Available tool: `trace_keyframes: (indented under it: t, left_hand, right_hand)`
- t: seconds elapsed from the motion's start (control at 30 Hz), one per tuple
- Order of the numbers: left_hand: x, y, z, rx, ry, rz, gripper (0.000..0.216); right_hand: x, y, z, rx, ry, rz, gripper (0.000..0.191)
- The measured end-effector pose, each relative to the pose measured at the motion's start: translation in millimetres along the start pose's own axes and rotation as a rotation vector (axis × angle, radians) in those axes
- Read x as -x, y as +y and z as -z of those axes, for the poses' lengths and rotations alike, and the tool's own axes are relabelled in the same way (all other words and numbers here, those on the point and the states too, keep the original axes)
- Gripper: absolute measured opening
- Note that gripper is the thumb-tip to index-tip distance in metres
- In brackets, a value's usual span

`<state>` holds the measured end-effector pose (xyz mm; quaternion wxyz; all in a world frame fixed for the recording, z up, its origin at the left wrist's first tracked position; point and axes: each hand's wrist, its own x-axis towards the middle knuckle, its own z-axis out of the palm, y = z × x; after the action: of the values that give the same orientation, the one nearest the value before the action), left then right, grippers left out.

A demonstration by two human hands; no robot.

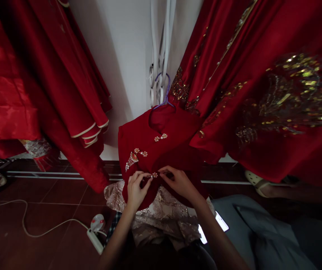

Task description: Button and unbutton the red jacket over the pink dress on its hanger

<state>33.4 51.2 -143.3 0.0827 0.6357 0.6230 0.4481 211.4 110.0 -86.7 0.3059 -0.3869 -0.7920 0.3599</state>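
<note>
"Two hands showed in my head view; where did the beaded clasp [154, 175] sit?"

"Between them, on the front of the red top [138, 135], its long axis running roughly from nine to three o'clock."

"And the fingers?"

"I saw the left hand [136, 189] at eight o'clock from it, thumb and finger pinched on its nine o'clock end. The right hand [179, 182] sat toward four, thumb and forefinger curled close just beside the other end; whether they gripped anything, I couldn't tell."

"Which was nearer?"

"The left, since it was touching."

Matt cloth top [166, 153], glossy beads [164, 136]
</note>
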Motion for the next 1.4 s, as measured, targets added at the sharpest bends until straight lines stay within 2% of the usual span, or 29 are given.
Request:
trace_keyframes:
  t: [0.23,0.57,0.67,0.77,0.93,1.0,1.07,1.23,1.4]
  left_hand:
    - [1,-5,-1,0.030,0.008,0.005,0.015]
    - [2,-4,-1,0.146,0.041,0.076,0.014]
    - [-4,-1,1,0.299,0.057,0.139,0.017]
    - [-22,3,2,0.480,0.143,0.221,0.024]
    - [-63,10,-6,0.914,0.187,0.447,0.039]
    - [-72,13,-9,1.092,0.203,0.522,0.042]
    - [-75,15,-11,1.173,0.226,0.550,0.043]
    - [-74,15,-9,1.173,0.243,0.576,0.043]
    - [-77,11,-13,1.030,0.360,0.564,0.031]
  right_hand:
    - [-4,9,-25,-0.035,0.042,-0.033,0.022]
    - [-5,6,-30,-0.052,0.024,-0.013,0.015]
    - [-6,5,-22,-0.126,0.030,-0.029,0.017]
    - [-5,2,-6,-0.287,0.016,-0.067,0.024]
    - [4,-12,22,-0.456,-0.168,-0.113,0.028]
    - [8,-17,26,-0.464,-0.218,-0.110,0.026]
    - [10,-19,27,-0.460,-0.224,-0.109,0.026]
    - [8,-19,22,-0.435,-0.229,-0.122,0.026]
    - [7,-20,18,-0.425,-0.253,-0.101,0.025]
